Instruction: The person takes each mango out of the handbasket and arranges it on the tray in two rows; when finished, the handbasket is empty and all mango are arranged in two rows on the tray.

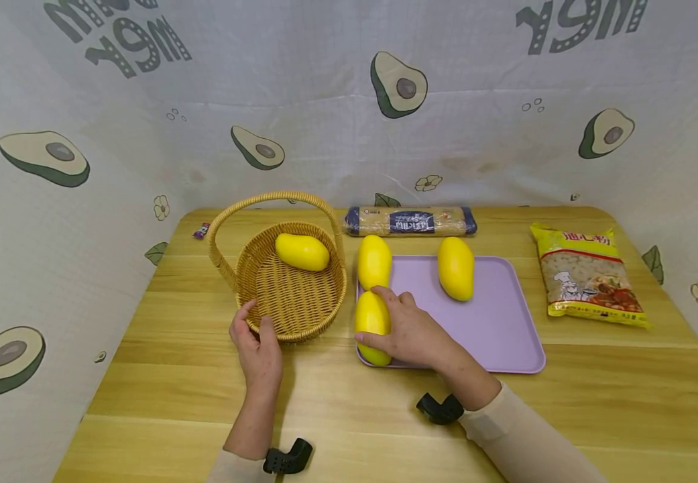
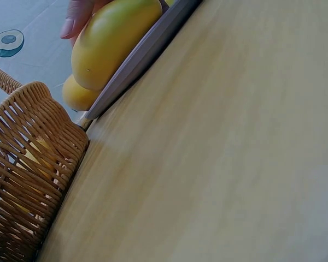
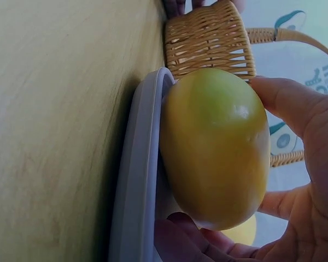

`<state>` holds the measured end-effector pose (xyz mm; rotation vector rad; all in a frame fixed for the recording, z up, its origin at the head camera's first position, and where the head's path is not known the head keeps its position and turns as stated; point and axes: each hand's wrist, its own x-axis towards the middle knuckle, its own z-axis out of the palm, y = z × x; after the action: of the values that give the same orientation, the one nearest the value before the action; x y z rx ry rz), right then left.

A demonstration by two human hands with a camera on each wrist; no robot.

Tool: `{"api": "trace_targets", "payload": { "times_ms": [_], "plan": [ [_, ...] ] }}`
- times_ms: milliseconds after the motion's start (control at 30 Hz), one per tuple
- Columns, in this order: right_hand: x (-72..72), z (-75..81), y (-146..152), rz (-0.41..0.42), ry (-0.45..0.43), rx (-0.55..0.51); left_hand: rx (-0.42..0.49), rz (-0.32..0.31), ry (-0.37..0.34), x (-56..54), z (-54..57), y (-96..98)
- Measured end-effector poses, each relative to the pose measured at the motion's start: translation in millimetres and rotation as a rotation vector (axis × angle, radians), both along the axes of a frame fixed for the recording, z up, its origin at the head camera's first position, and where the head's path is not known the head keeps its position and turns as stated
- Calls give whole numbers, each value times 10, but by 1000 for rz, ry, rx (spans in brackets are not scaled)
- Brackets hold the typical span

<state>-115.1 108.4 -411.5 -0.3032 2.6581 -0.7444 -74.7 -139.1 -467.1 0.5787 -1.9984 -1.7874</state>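
Observation:
My right hand (image 1: 412,327) grips a yellow mango (image 1: 373,318) at the front left of the lilac tray (image 1: 487,335). In the right wrist view that mango (image 3: 216,147) sits against the tray's rim, thumb on one side and fingers on the other. Behind it lies a second mango (image 1: 375,260), and a third mango (image 1: 455,268) is farther right on the tray. My left hand (image 1: 259,352) is at the front left rim of the wicker basket (image 1: 291,305), fingers loosely bent; firm contact is hard to tell. Another mango (image 1: 302,252) lies inside the basket.
A pack of noodles (image 1: 410,221) lies behind the tray. To the tray's right is a yellow bag of dry food (image 1: 590,276). A small purple wrapper (image 1: 202,231) lies left of the tall basket handle (image 1: 276,196). A patterned cloth hangs behind the wooden table (image 1: 349,422).

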Motion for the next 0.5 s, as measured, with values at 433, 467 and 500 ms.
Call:
{"api": "trace_targets", "payload": {
  "times_ms": [433,467,500],
  "plan": [
    [-30,41,66,21,30,3,5,3,12,6,4,8],
    [-34,55,81,22,35,4,7,2,15,5,3,10],
    [-39,70,97,23,39,5,8,2,17,3,2,12]
  ]
}}
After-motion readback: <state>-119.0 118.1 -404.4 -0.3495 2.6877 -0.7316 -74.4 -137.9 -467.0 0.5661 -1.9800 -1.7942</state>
